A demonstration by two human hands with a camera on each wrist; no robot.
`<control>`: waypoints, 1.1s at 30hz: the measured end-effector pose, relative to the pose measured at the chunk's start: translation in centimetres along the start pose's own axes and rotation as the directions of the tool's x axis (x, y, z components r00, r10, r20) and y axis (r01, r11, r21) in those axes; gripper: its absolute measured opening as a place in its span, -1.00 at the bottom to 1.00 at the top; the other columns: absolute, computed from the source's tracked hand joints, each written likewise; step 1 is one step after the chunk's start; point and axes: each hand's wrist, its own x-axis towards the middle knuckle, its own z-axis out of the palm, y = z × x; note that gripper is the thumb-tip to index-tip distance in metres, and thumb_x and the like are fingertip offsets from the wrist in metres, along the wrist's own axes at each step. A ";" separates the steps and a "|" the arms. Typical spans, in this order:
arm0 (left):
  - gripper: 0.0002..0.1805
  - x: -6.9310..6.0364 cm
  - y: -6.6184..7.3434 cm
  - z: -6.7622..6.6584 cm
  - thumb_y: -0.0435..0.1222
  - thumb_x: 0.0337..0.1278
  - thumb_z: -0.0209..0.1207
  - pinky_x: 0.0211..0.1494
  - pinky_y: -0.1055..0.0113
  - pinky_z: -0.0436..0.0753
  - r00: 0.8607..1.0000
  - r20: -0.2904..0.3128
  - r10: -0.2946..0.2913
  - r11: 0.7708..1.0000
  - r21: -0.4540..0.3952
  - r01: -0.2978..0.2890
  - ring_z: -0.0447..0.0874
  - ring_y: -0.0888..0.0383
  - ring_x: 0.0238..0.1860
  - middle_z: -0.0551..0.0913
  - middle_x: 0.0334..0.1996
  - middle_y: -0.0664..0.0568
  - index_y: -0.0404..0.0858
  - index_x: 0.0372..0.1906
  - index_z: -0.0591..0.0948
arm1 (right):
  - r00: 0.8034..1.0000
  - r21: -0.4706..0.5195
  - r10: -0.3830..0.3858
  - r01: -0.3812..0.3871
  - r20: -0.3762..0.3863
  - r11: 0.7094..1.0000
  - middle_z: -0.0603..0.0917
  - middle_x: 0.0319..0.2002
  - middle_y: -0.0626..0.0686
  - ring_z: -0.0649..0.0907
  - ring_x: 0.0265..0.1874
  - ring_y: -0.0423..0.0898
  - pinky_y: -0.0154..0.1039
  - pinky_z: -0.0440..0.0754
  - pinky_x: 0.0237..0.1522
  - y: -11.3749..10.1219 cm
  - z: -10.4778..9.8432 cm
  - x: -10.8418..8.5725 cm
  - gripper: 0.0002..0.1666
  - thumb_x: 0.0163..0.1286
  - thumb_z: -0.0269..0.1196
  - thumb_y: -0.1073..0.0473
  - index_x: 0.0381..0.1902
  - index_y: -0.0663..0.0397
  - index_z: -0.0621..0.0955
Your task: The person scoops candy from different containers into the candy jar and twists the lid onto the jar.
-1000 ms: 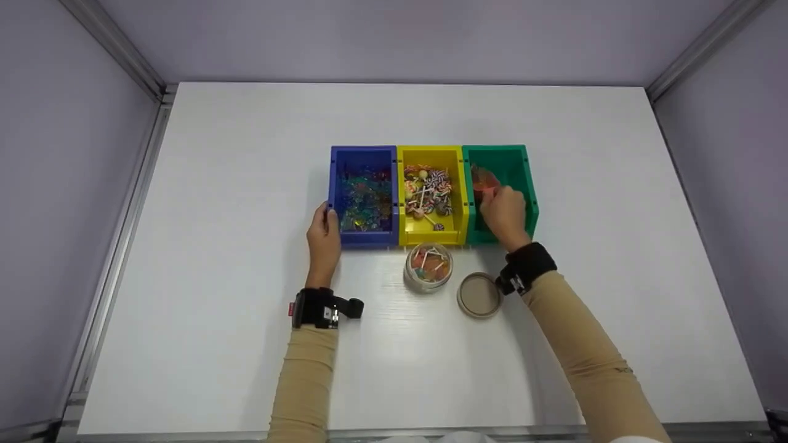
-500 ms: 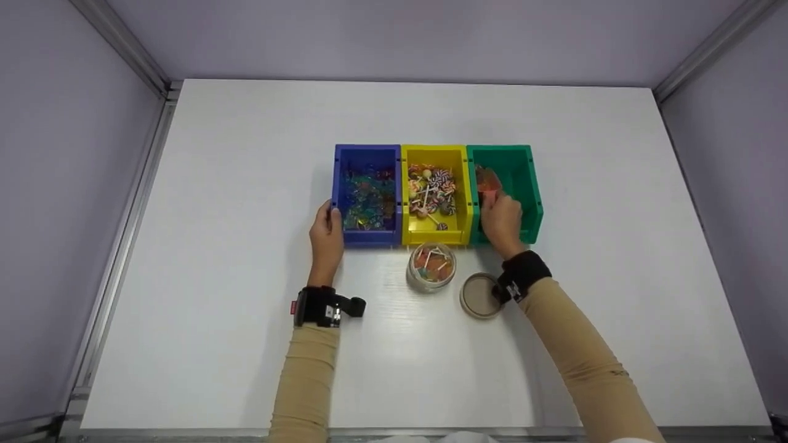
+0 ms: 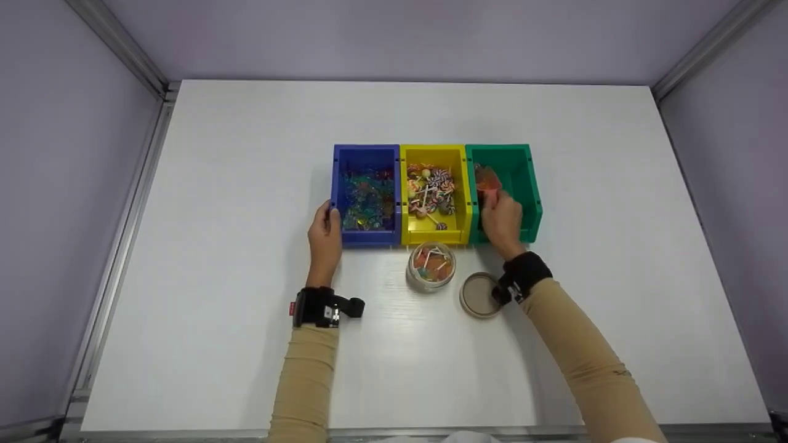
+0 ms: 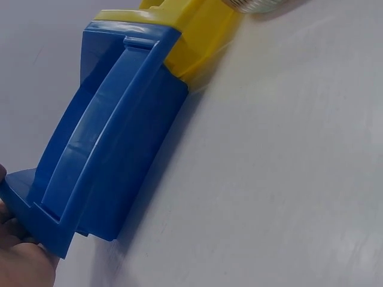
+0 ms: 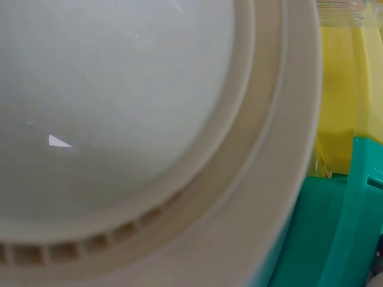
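Forward, right hand point(image 3: 503, 218) round red object point(image 3: 490, 187), left hand point(image 3: 325, 237) round edge of blue bin point(image 3: 369, 238).

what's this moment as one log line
left hand: grips blue bin; right hand: pinches reddish item in green bin; candy jar: lid off

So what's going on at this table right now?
A person's left hand grips the blue bin by its side; the right hand holds a reddish item, hard to make out, in the green bin. An open jar of sweets stands in front of the yellow bin, a round lid lying nearby.
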 end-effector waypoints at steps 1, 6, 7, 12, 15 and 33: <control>-0.47 0.0 0.0 0.0 -0.23 0.51 -0.17 0.54 0.06 0.30 1.000 0.003 -0.002 1.000 -0.003 0.002 0.23 -0.13 0.47 0.28 0.41 -0.30 -0.43 0.42 0.21 | 1.000 0.009 0.003 -0.003 0.002 1.000 0.31 -0.57 0.00 0.42 -0.52 -0.05 -0.32 0.29 -0.52 0.0 -0.1 0.0 -0.63 0.55 -0.06 0.12 -0.38 0.28 0.49; -0.47 0.1 -0.2 -0.1 -0.21 0.51 -0.16 0.53 0.06 0.31 1.000 0.005 -0.019 1.000 -0.019 0.019 0.24 -0.11 0.47 0.30 0.41 -0.29 -0.40 0.42 0.23 | 1.000 0.042 0.000 0.000 -0.006 0.999 0.28 -0.58 0.00 0.40 -0.53 -0.06 -0.32 0.28 -0.52 0.1 -0.3 -0.1 -0.63 0.55 -0.06 0.12 -0.38 0.26 0.49; -0.47 0.1 -0.2 -0.1 -0.21 0.51 -0.15 0.53 0.06 0.31 1.000 0.004 -0.021 0.999 -0.024 0.021 0.25 -0.11 0.47 0.30 0.41 -0.28 -0.40 0.42 0.23 | 1.000 0.045 -0.005 0.005 -0.009 0.999 0.28 -0.58 -0.01 0.40 -0.53 -0.06 -0.32 0.28 -0.51 0.1 -0.3 -0.2 -0.63 0.55 -0.06 0.12 -0.38 0.26 0.50; -0.48 0.2 -0.3 0.0 -0.22 0.50 -0.14 0.53 0.06 0.31 1.000 -0.004 -0.027 0.999 -0.033 0.027 0.25 -0.10 0.47 0.31 0.41 -0.28 -0.41 0.41 0.24 | 1.000 0.076 -0.006 0.007 -0.009 0.997 0.28 -0.57 0.00 0.42 -0.49 -0.06 -0.32 0.30 -0.47 0.3 -0.5 -0.2 -0.60 0.56 -0.06 0.08 -0.28 0.31 0.54; -0.48 0.2 -0.2 0.0 -0.23 0.50 -0.14 0.52 0.07 0.33 1.000 -0.008 -0.026 0.999 -0.028 0.026 0.28 -0.10 0.45 0.33 0.39 -0.28 -0.41 0.40 0.25 | 1.000 0.090 -0.012 0.013 -0.008 0.996 0.29 -0.56 0.00 0.42 -0.47 -0.05 -0.31 0.30 -0.45 0.5 -0.8 -0.2 -0.58 0.56 -0.06 0.07 -0.20 0.35 0.55; -0.51 0.2 0.0 0.0 -0.26 0.50 -0.14 0.43 0.05 0.41 1.000 -0.011 -0.006 1.000 0.002 0.006 0.38 -0.11 0.36 0.42 0.30 -0.30 -0.43 0.38 0.28 | 0.996 0.102 -0.068 0.073 -0.060 0.992 0.44 -0.45 0.11 0.46 -0.38 -0.01 -0.30 0.32 -0.36 1.4 -1.9 -0.5 -0.54 0.55 -0.02 0.05 0.04 0.36 0.56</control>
